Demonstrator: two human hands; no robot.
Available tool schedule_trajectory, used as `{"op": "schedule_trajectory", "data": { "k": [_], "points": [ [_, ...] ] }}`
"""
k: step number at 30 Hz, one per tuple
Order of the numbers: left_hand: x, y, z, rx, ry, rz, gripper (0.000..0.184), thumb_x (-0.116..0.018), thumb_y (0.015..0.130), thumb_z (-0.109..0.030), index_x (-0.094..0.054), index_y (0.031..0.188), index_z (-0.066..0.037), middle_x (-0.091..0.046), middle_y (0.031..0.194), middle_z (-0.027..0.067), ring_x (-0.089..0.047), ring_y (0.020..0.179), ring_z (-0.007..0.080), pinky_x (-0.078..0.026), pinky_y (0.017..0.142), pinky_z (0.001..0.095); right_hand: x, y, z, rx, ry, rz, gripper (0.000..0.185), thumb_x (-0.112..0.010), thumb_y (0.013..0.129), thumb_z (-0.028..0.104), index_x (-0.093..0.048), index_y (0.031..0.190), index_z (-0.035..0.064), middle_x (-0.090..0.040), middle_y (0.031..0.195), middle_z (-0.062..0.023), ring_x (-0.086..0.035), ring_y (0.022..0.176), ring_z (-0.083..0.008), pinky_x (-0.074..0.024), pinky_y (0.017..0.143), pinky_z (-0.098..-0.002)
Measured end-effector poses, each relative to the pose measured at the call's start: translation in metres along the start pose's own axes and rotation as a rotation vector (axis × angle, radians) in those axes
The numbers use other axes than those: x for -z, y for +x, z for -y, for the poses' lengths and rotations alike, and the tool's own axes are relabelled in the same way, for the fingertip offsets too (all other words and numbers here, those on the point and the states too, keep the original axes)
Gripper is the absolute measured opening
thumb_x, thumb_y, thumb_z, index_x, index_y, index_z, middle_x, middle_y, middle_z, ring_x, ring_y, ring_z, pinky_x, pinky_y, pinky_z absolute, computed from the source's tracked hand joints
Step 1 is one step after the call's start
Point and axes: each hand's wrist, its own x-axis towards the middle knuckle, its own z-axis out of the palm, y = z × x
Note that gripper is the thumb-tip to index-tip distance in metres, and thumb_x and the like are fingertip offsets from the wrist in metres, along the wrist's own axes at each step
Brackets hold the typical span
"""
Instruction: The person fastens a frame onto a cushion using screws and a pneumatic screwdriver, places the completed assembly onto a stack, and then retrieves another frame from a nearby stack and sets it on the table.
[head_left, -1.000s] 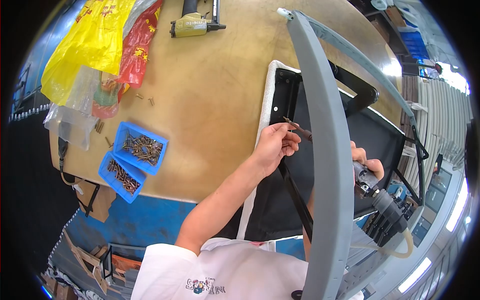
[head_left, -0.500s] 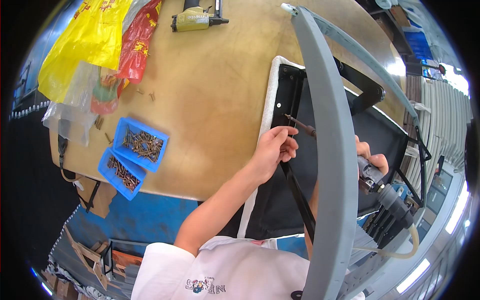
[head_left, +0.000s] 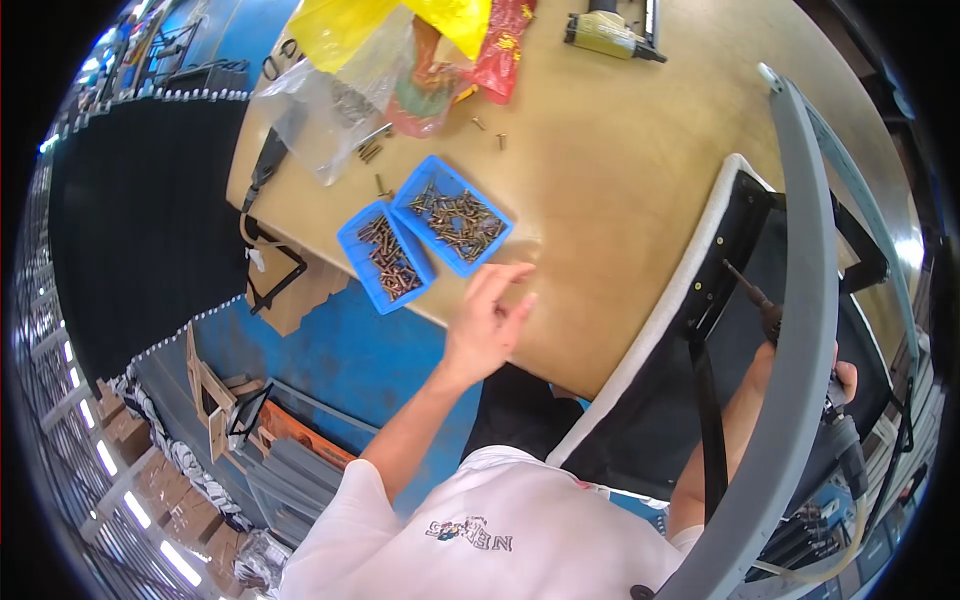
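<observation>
Table: tan worktop (head_left: 600, 200) carrying a nail gun (head_left: 608, 36), yellow bag (head_left: 345, 35), red bag (head_left: 497, 70) and clear plastic bag (head_left: 335, 100) along the far side, with a few loose screws (head_left: 501, 142) nearby.
Room: blue floor (head_left: 330, 350) below the near edge, black cloth (head_left: 130, 220) at left, stacked materials beyond.
Bins: two blue bins touching, the right bin (head_left: 432, 168) and the left bin (head_left: 352, 248), both filled with screws.
Left hand: the left hand (head_left: 485, 325) is released, fingers loosely bent, just beside the right bin's near corner; contact with the tabletop cannot be told.
Right hand: the right hand (head_left: 766, 362), partly hidden, is clenched around a power driver (head_left: 770, 318), its bit pointing toward the black bracket (head_left: 712, 265) on the panel (head_left: 640, 430).
Edges: the left bin's near end reaches the table edge; the panel's pale border slants up from the person's shirt (head_left: 500, 520); a grey bar (head_left: 808, 250) crosses before the right hand.
Moving room: a broad stretch of tabletop between right bin and panel.
</observation>
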Motion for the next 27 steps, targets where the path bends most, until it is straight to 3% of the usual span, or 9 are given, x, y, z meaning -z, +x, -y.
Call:
{"op": "schedule_trajectory", "data": {
  "k": [9, 11, 14, 18, 19, 20, 24, 26, 27],
  "points": [
    [0.089, 0.025, 0.01, -0.084, 0.514, -0.312, 0.038, -0.073, 0.08, -0.017, -0.062, 0.116, -0.01, -0.06, 0.107, 0.0072, -0.061, 0.063, 0.0191, -0.051, 0.058, 0.0307, 0.009, 0.007, -0.011, 0.278, -0.073, -0.062, 0.011, -0.054, 0.079, 0.018, -0.047, 0.086, 0.0121, -0.046, 0.066, -0.0047, -0.046, 0.062, -0.0152, -0.0445, 0.063, -0.0319],
    [0.099, 0.05, 0.008, -0.201, 1.041, -0.111, 0.049, -0.076, 0.074, -0.026, -0.059, 0.116, -0.008, -0.062, 0.103, 0.0133, -0.065, 0.073, 0.0273, -0.053, 0.062, 0.0376, 0.008, 0.006, -0.011, 0.305, -0.069, -0.065, 0.013, -0.054, 0.079, 0.018, -0.048, 0.089, 0.0125, -0.046, 0.066, -0.0047, -0.046, 0.062, -0.0153, -0.0448, 0.063, -0.0325],
    [0.098, 0.081, -0.001, -0.07, 1.249, 0.162, 0.054, -0.078, 0.069, -0.033, -0.057, 0.111, -0.006, -0.064, 0.098, 0.0169, -0.066, 0.081, 0.0338, -0.053, 0.066, 0.0438, 0.01, 0.003, -0.005, 0.326, -0.025, -0.07, 0.017, -0.054, 0.079, 0.018, -0.049, 0.095, 0.0131, -0.045, 0.065, -0.0047, -0.045, 0.061, -0.0153, -0.0454, 0.063, -0.0334],
    [0.087, 0.103, 0.018, -0.144, 1.35, 0.175, 0.039, -0.073, 0.07, -0.021, -0.058, 0.1, -0.002, -0.068, 0.084, 0.0162, -0.068, 0.077, 0.0299, -0.055, 0.063, 0.042, 0.015, -0.002, 0.008, 0.228, 0.158, 0.0, 0.024, -0.054, 0.078, 0.018, -0.05, 0.101, 0.014, -0.044, 0.065, -0.0047, -0.044, 0.061, -0.0154, -0.0461, 0.064, -0.0345],
    [0.085, 0.104, 0.023, -0.122, 1.327, 0.143, 0.027, -0.066, 0.072, -0.014, -0.061, 0.095, -0.001, -0.069, 0.082, 0.0166, -0.069, 0.076, 0.0304, -0.055, 0.063, 0.0427, 0.012, -0.005, 0.008, 0.302, 0.17, -0.025, 0.025, -0.054, 0.078, 0.017, -0.05, 0.103, 0.0142, -0.044, 0.065, -0.0047, -0.043, 0.06, -0.0154, -0.0463, 0.064, -0.0348],
    [0.087, 0.106, 0.023, -0.134, 1.332, 0.138, 0.027, -0.066, 0.072, -0.014, -0.061, 0.095, -0.001, -0.069, 0.082, 0.0166, -0.069, 0.076, 0.0304, -0.055, 0.063, 0.0427, -0.021, -0.009, -0.012, 0.849, -0.217, -0.293, 0.032, -0.054, 0.077, 0.017, -0.049, 0.108, 0.0167, -0.043, 0.064, -0.0049, -0.043, 0.059, -0.0152, -0.0464, 0.063, -0.0366],
    [0.113, 0.108, 0.031, -0.165, 1.299, 0.214, 0.015, -0.063, 0.077, -0.013, -0.063, 0.086, -0.002, -0.068, 0.082, 0.0164, -0.068, 0.075, 0.0321, -0.053, 0.063, 0.0453, -0.012, -0.029, 0.027, 0.882, -0.03, -0.484, 0.029, -0.053, 0.074, 0.015, -0.049, 0.101, 0.0226, -0.043, 0.063, -0.0027, -0.045, 0.059, -0.0156, -0.0457, 0.064, -0.0374],
    [0.13, 0.107, 0.037, -0.232, 0.764, 0.176, 0.018, -0.065, 0.08, -0.016, -0.063, 0.089, 0.0, -0.066, 0.078, 0.0169, -0.066, 0.071, 0.0302, -0.049, 0.06, 0.0451, 0.014, -0.043, 0.049, 0.883, -0.026, -0.445, 0.025, -0.054, 0.074, 0.015, -0.05, 0.098, 0.0235, -0.044, 0.061, -0.001, -0.048, 0.06, -0.0156, -0.0448, 0.065, -0.0371],
    [0.134, 0.106, 0.035, -0.05, 0.536, 0.207, 0.017, -0.065, 0.086, -0.018, -0.063, 0.09, -0.002, -0.063, 0.073, 0.0129, -0.062, 0.063, 0.0247, -0.048, 0.058, 0.0385, 0.019, -0.048, 0.055, 0.88, -0.026, -0.462, 0.023, -0.054, 0.074, 0.016, -0.051, 0.096, 0.023, -0.045, 0.061, -0.0008, -0.049, 0.06, -0.0155, -0.0444, 0.066, -0.0369]
  ]
}}
